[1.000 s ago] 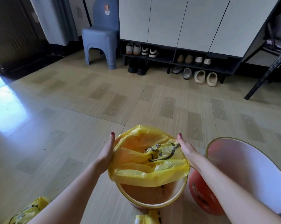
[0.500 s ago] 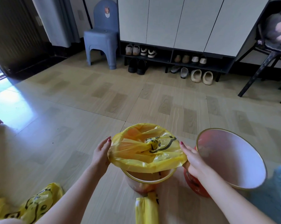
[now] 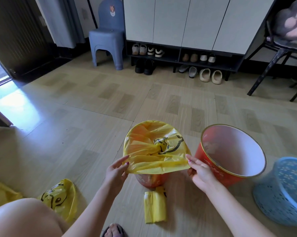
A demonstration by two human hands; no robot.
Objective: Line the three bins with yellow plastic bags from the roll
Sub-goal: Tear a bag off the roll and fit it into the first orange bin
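Note:
A small red bin [image 3: 150, 180] stands on the floor in front of me, its mouth covered by a yellow plastic bag [image 3: 154, 149] with a black cartoon print. My left hand [image 3: 116, 170] pinches the bag's near left edge and my right hand [image 3: 199, 170] pinches its near right edge, both at the bin's near rim. A larger red bin [image 3: 229, 151] with a white inside tilts at the right with no bag in it. A blue lattice bin [image 3: 284, 190] leans at the far right. The yellow bag roll [image 3: 154, 206] lies on the floor just below the small bin.
A loose yellow bag [image 3: 60, 199] lies on the floor at the lower left beside my knee [image 3: 24, 218]. My sandalled foot [image 3: 114, 230] is at the bottom edge. A blue stool [image 3: 108, 43], a shoe cabinet [image 3: 183, 57] and a black chair [image 3: 277, 53] stand along the far wall.
Both hands have slid from the bin's sides toward me, drawing the bag's edge over the near rim. The view has pulled back, so the roll, loose bag and blue bin now show.

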